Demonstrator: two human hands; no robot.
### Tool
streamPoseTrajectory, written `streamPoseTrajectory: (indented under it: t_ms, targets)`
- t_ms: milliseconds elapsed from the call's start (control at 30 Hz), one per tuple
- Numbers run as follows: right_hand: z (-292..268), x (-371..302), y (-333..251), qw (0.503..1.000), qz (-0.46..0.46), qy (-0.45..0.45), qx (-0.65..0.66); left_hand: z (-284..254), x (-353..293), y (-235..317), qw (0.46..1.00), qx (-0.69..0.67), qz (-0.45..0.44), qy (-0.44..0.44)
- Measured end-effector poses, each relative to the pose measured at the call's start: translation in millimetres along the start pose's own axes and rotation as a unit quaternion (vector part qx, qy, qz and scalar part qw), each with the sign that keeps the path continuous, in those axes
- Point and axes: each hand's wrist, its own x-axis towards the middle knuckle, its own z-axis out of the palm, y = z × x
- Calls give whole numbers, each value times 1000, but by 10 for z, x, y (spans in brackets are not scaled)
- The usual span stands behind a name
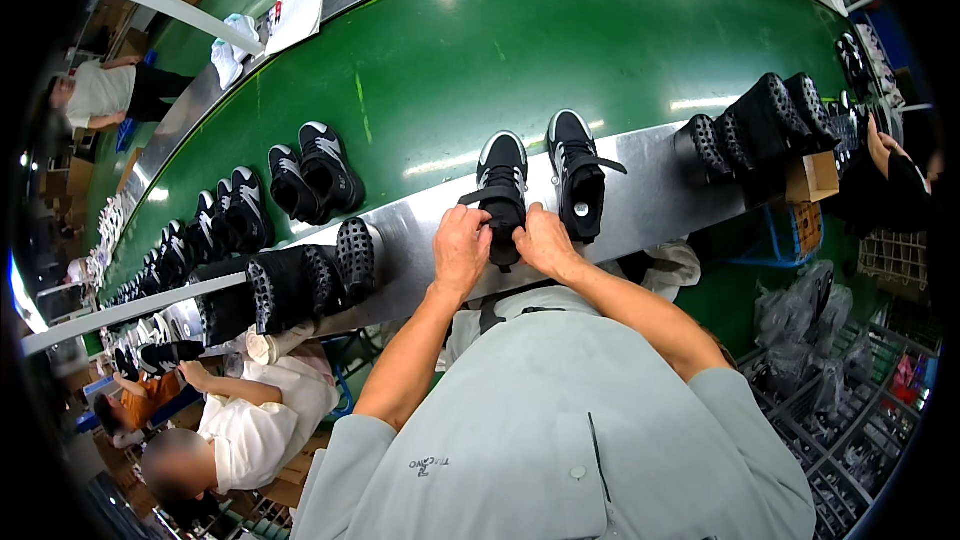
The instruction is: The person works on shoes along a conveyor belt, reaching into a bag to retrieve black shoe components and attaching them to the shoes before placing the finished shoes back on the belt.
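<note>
The shoe (504, 158) stood with its toe pointing away from the person and its heel end toward the body, set partly on the metal ledge (640, 168) and partly over the green bench (540, 60). Both hands were at its ankle opening. The left hand (461, 246) had thumb and fingertips drawn narrow on the left of the collar, close by the strap (488, 195); whether they pinched the strap as well could not be told. The right hand (546, 242) held the collar's right side, its fingers bent and close together, the tips partly hidden in the dark opening.

Just right of the shoe, apart from it, stood its mate (575, 175), untouched, with its strap sticking out to the right. Left of the shoe, well apart, another pair (318, 175) stood on the bench, and nearer the person on that side some shoes lay tipped with studded soles (300, 282) showing. Far right of it were more dark shoes (765, 128) on their sides, with a carton (812, 178) below them.

The shoe looked light, its upper soft and likely to give under a pinch, the sole stiffer. The collar seemed a sure hold for fine handling, the sole's sides better for lifting; the strap looked floppy and a poor carrying point. Nothing about it seemed fragile or very slippery.
</note>
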Motion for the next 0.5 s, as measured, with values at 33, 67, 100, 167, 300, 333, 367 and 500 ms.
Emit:
streamPoseTrajectory:
  t_ms: [33,67,100,167,300,333,367,500]
  targets:
    - [-24,-2,-41,1000,-2,8,-17,-21,9,9,1000,-1,0,5]
    - [-54,-7,-78,1000,-5,8,-21,-49,6,29,999,-21,-46,-13]
    - [-92,-16,-114,999,-20,26,-30,-59,13,43,994,-41,-92,-30]
    - [-165,-50,-214,998,-37,41,-44,-22,69,81,961,-107,-250,-43]
    - [-277,-99,-293,998,-36,35,27,-197,320,308,734,-432,-498,-161]
    - [-294,-128,-318,996,-46,16,78,-126,265,172,747,-426,-494,-126]
    - [-409,-176,-355,996,-47,13,72,-131,234,65,744,-431,-496,-123]
    - [-1145,-338,-368,966,-89,3,243,-521,296,102,932,-211,-272,-115]
